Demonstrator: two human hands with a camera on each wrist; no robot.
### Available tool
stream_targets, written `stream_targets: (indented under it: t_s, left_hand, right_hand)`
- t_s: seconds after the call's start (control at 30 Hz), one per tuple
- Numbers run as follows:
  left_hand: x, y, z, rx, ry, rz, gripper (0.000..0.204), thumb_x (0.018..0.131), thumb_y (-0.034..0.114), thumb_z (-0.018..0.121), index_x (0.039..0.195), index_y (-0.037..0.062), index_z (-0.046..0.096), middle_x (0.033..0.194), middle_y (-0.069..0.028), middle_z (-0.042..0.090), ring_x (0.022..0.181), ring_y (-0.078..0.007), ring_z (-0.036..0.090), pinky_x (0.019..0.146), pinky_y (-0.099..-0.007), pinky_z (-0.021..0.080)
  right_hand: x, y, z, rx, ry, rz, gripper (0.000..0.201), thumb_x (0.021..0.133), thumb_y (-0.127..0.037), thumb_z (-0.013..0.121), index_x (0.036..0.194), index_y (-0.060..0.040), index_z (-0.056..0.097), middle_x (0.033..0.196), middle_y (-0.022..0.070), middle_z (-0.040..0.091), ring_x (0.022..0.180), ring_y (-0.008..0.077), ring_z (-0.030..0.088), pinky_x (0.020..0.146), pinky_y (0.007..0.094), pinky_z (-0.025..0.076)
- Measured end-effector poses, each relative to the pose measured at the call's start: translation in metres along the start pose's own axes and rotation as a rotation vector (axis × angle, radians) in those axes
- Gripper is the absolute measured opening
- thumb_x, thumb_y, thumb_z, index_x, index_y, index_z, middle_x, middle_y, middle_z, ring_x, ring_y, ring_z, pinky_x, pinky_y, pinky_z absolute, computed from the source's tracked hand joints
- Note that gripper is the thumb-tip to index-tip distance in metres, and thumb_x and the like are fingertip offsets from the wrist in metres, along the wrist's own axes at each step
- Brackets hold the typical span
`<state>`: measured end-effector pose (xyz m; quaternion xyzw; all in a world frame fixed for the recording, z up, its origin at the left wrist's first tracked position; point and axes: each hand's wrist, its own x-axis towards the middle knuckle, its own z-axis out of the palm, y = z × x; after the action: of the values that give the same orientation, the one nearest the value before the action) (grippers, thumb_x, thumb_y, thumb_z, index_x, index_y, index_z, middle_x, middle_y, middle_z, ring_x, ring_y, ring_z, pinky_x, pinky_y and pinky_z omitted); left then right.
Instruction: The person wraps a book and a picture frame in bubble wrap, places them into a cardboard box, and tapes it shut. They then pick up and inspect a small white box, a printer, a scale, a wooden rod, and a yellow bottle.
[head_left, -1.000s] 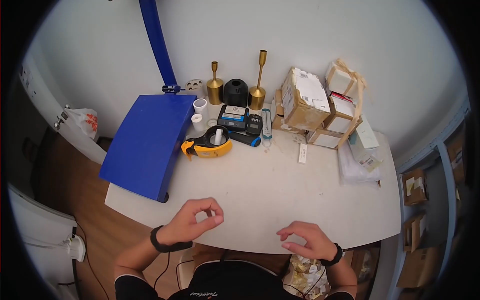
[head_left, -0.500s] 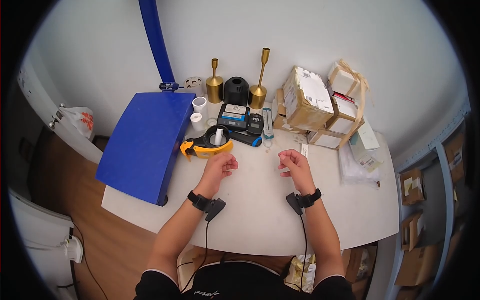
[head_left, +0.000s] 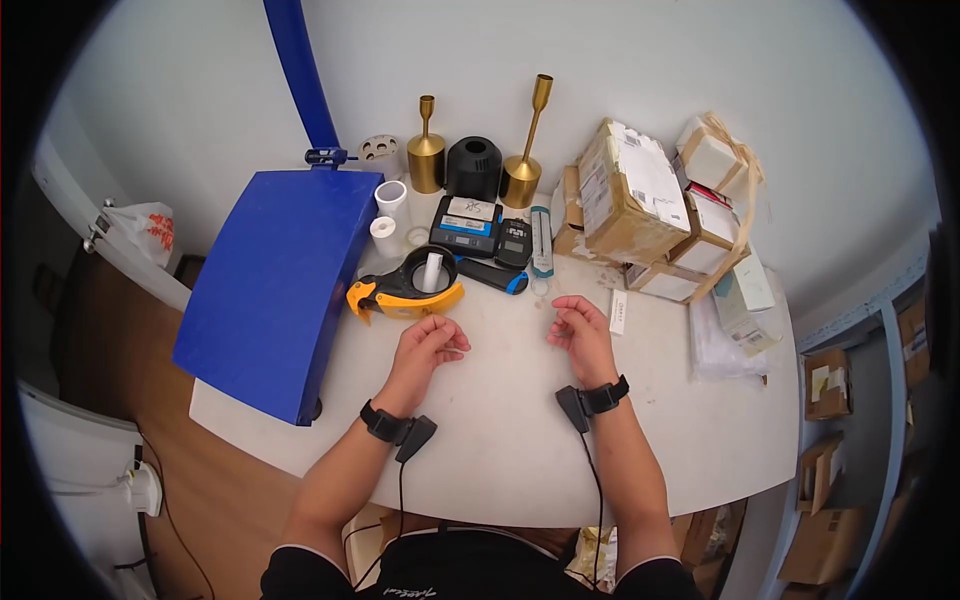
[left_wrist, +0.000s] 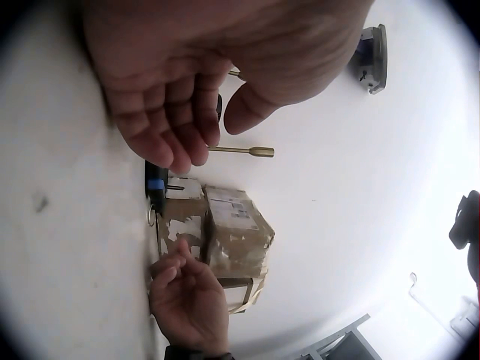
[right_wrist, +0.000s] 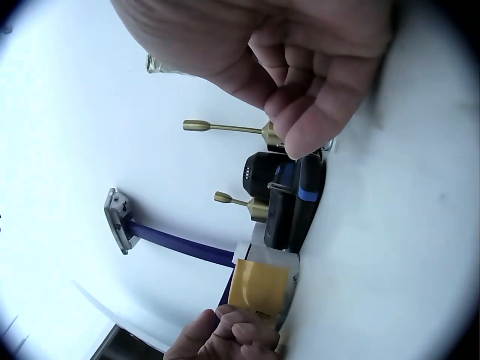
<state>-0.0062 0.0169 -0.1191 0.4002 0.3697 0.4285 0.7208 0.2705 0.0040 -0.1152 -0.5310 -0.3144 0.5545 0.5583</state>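
Both hands up from the near edge of the table point(head_left: 520, 430) since a second ago, now over its middle; right hand slightly farther from the small white box than half a second back.

Left hand point(head_left: 425, 350): fingers loosely curled, thumb apart from fingertips in the left wrist view, nothing held. Yellow-and-black tape dispenser point(head_left: 400, 303) lies just beyond it, toward the wall; pale roll standing in its ring. Whether fingers touch the dispenser, cannot tell.

Right hand point(head_left: 582, 340): fingers curled in loosely, thumb close to them, nothing held. Facing the left hand, well apart from it. Small white box point(head_left: 618, 312) lies just beside it, on its outer side. Black-and-blue handled tool point(head_left: 497, 277) beyond the gap between hands, right of the dispenser.

Farther back: compact digital scale point(head_left: 465, 230), two gold candlesticks point(head_left: 426, 163) standing upright either side of a black holder point(head_left: 473, 172). Stacked cardboard boxes point(head_left: 635, 195) to the right; blue platform scale point(head_left: 280, 280) to the left.
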Motion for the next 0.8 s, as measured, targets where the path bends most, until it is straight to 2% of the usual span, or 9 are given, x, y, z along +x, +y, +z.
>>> stream_targets:
  t_s: [0.47,0.53,0.6,0.63,0.7,0.77,0.8]
  left_hand:
    - [-0.004,0.005,0.001,-0.003,-0.027,-0.016,0.014,0.102,0.02,0.053,0.1,0.0076,0.06,0.098,-0.0034,0.066,0.095,-0.0124,0.064,0.086,-0.0289,0.05]
    - [-0.006,0.007,0.001,0.006,-0.034,-0.02,0.014,0.102,0.02,0.054,0.101,0.0074,0.06,0.098,-0.0031,0.067,0.096,-0.0116,0.063,0.087,-0.029,0.049]
    - [-0.011,0.015,0.007,0.218,-0.159,-0.039,0.027,0.103,0.024,0.053,0.119,0.0031,0.06,0.119,-0.0118,0.066,0.114,-0.0187,0.061,0.1,-0.0348,0.046]
    - [-0.018,0.017,0.011,0.223,-0.161,-0.035,0.027,0.103,0.024,0.053,0.119,0.0031,0.06,0.119,-0.0118,0.066,0.114,-0.0187,0.061,0.1,-0.0348,0.046]
    - [-0.045,0.013,0.023,0.849,-0.518,0.306,0.054,0.103,0.034,0.052,0.142,-0.0019,0.047,0.145,-0.0216,0.051,0.136,-0.0301,0.048,0.113,-0.043,0.037]
    - [-0.075,0.012,0.034,1.385,-0.685,0.466,0.075,0.102,0.046,0.051,0.152,-0.0048,0.031,0.159,-0.0245,0.031,0.148,-0.0368,0.03,0.118,-0.0495,0.028]
    - [-0.09,0.008,0.034,1.39,-0.681,0.466,0.075,0.102,0.046,0.051,0.152,-0.0048,0.031,0.159,-0.0245,0.031,0.148,-0.0368,0.03,0.118,-0.0495,0.028]
  right_hand:
    - [-0.002,0.001,0.005,-0.114,-0.01,-0.016,0.016,0.092,-0.009,0.055,0.104,-0.0062,0.065,0.088,0.0,0.063,0.077,0.0102,0.061,0.067,0.0277,0.055]
    - [-0.001,0.001,0.004,-0.101,-0.022,-0.035,0.015,0.094,-0.011,0.056,0.105,-0.0073,0.064,0.087,-0.0013,0.062,0.075,0.0078,0.061,0.062,0.0243,0.054]
    - [-0.002,0.003,0.002,-0.09,-0.026,-0.032,0.014,0.094,-0.011,0.056,0.105,-0.0072,0.064,0.087,-0.0013,0.062,0.074,0.0078,0.061,0.062,0.0242,0.054]
    - [0.0,0.002,0.002,-0.076,-0.031,-0.039,0.014,0.095,-0.011,0.056,0.105,-0.0072,0.064,0.087,-0.0014,0.062,0.074,0.0079,0.061,0.062,0.0241,0.054]
    - [0.001,0.001,0.001,-0.071,-0.029,-0.039,0.014,0.095,-0.011,0.056,0.106,-0.0072,0.064,0.086,-0.0014,0.062,0.074,0.0079,0.061,0.062,0.024,0.054]
    - [-0.001,0.003,0.0,-0.067,-0.03,-0.026,0.014,0.096,-0.012,0.057,0.106,-0.0072,0.064,0.086,-0.0015,0.062,0.075,0.0079,0.061,0.062,0.0239,0.054]
    - [0.0,0.003,0.001,-0.077,-0.037,-0.025,0.014,0.096,-0.013,0.057,0.106,-0.0074,0.064,0.086,-0.0017,0.061,0.075,0.0078,0.061,0.062,0.024,0.054]
